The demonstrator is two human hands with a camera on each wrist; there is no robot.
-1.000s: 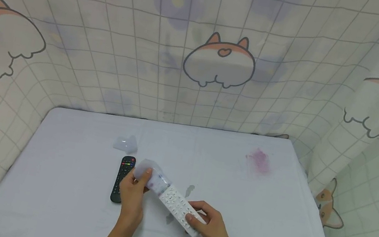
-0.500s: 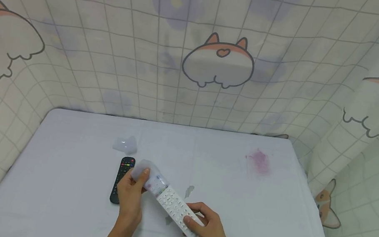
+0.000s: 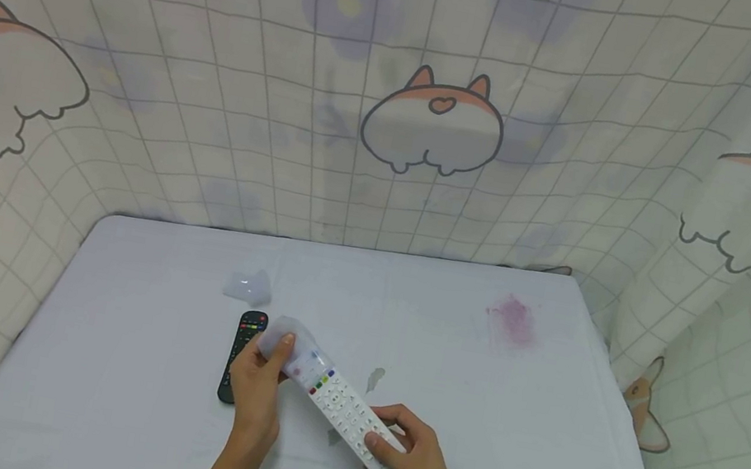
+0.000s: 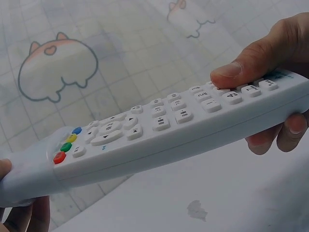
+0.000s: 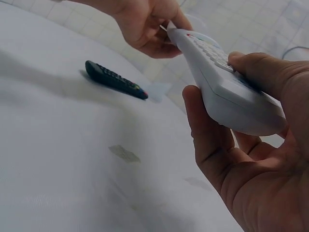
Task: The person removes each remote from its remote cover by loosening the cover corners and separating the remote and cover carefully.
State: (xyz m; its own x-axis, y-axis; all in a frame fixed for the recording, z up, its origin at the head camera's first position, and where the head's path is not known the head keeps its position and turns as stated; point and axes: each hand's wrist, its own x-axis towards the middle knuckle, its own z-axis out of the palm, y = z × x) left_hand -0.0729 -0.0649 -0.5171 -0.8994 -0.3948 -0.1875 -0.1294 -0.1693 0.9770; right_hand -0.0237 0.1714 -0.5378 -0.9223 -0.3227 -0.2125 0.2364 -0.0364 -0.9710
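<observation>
A white remote control (image 3: 351,415) slants between the two hands above the table, its keys facing up. Its upper-left end sits inside a translucent plastic sleeve (image 3: 305,352), which the left hand (image 3: 257,390) pinches with the thumb on top. Red, green, yellow and blue keys (image 4: 67,145) show just outside the sleeve's edge. At the lower-right end, the right hand (image 3: 413,451) grips the remote, thumb on the keys and fingers underneath, as the right wrist view shows. A black remote control (image 3: 243,341) lies on the table beside the left hand, which partly covers it.
A crumpled piece of clear plastic (image 3: 249,286) lies behind the black remote. The white-covered table (image 3: 127,358) has a pink stain (image 3: 515,319) at the back right and small grey marks (image 3: 376,379) near the middle. A patterned curtain (image 3: 418,208) hangs behind it.
The white remote has come further out of the sleeve, and its coloured keys are now uncovered. The left hand has shifted slightly left with the sleeve; the right hand keeps its grip.
</observation>
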